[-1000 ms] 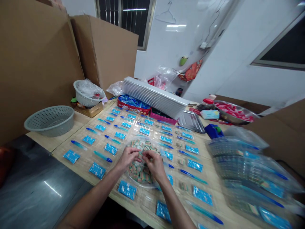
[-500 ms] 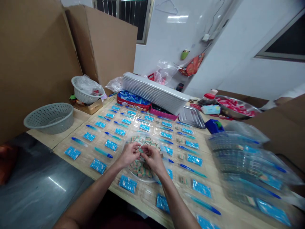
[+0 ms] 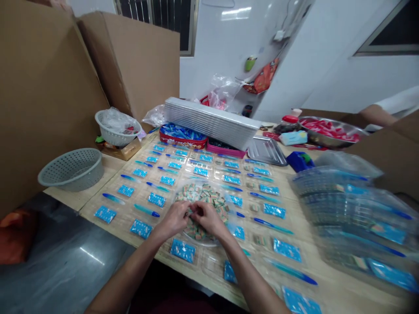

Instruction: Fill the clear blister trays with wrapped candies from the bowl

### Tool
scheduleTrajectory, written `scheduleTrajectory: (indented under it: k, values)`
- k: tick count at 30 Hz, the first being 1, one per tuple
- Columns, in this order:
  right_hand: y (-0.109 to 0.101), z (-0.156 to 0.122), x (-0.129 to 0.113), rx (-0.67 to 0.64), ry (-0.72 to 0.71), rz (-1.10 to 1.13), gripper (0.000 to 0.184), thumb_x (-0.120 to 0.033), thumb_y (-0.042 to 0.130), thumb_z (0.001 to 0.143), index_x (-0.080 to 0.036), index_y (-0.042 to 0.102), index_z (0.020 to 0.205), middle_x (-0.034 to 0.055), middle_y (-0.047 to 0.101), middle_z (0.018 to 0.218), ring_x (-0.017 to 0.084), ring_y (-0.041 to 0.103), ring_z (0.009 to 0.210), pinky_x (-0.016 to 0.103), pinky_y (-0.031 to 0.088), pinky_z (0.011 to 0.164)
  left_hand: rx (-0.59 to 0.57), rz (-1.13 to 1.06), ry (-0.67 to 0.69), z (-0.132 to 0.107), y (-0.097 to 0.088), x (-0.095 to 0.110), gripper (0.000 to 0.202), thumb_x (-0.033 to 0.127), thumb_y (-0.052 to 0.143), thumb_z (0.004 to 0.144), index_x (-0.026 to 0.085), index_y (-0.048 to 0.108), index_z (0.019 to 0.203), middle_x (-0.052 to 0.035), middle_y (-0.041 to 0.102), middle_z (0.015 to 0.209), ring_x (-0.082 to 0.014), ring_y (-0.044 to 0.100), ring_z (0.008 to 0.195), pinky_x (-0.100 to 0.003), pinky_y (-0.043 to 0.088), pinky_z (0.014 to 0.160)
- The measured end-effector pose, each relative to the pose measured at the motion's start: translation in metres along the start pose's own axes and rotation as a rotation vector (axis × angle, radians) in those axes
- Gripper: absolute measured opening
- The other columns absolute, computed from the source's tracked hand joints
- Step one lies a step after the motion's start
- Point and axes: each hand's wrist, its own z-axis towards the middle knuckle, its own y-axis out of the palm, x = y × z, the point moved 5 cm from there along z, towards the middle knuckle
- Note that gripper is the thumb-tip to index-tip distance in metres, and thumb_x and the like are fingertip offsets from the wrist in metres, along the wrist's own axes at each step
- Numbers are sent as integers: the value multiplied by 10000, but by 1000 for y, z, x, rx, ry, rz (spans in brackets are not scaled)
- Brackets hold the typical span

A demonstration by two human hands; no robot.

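Vs 1 s ago, little has moved. The left hand (image 3: 174, 219) and right hand (image 3: 208, 218) stay over the clear dish (image 3: 199, 241), now nearer its front edge. Fingertips of both are bunched together on small blocks (image 3: 203, 194) in the dish, so picking goes on and nothing is lifted out yet. Count: 2 hands, 1 dish, 1 grey basket (image 3: 70, 169), 1 white basket (image 3: 114, 128), 1 tray stack (image 3: 212, 122). Blocks are too many to count.

Left hand (image 3: 176, 218), right hand (image 3: 207, 218) side by side, fingertips perhaps in contact
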Motion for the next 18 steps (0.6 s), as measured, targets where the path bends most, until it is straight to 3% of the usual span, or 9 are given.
scheduleTrajectory:
  k: [5,9,15,18]
  values:
    - [-1,2,3,36,5,72,69,-190,600,715,-165,576,655,-34,505,590,111,444,579,203,321,528,5,-41,-11,1,-1,2,293,19,478,651,163,576,887,-65,648,891,-215,597,874,-291,448,752]
    - [2,4,9,49,5,115,86,-157,546,719,-168,575,640,-30,507,582,115,451,578,203,342,531,5,-19,-24,5,-2,5,258,18,480,647,168,558,843,-64,642,878,-214,594,863,-290,443,745]
    - [1,-1,9,-16,-9,185,196,-91,500,661,-156,641,779,-8,600,664,132,531,628,215,396,588,10,28,-32,7,-1,3,269,12,475,631,177,548,831,-51,628,852,-205,583,839,-283,437,737]
    - [-2,-4,1,-36,-37,97,283,-59,492,623,-154,648,838,-8,606,682,130,529,632,210,377,587,3,48,-26,6,-1,2,288,11,467,636,173,553,858,-57,632,865,-213,586,860,-291,436,752]
